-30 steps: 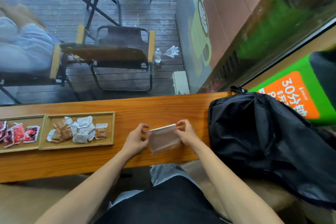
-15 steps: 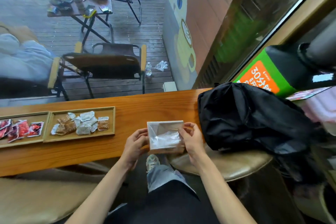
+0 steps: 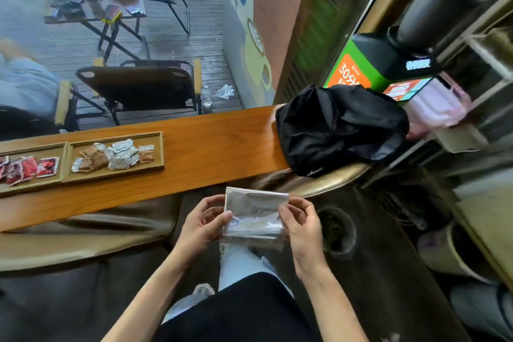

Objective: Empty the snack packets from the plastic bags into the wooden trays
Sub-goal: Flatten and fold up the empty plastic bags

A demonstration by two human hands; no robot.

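Hands: left hand (image 3: 204, 223) | right hand (image 3: 301, 223) | each grip pinching clear plastic bag (image 3: 254, 215) edges, forearms converging.

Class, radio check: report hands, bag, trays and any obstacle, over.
Left hand and right hand both pinch the clear plastic bag, held off the counter. Both wooden trays hold packets. Nothing in the way.

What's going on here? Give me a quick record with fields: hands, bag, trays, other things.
hands: left hand and right hand each pinch a side of the plastic bag
bag: clear, looks empty, held below the counter
trays: left tray holds red packets; right tray holds silver and brown packets
other: black backpack
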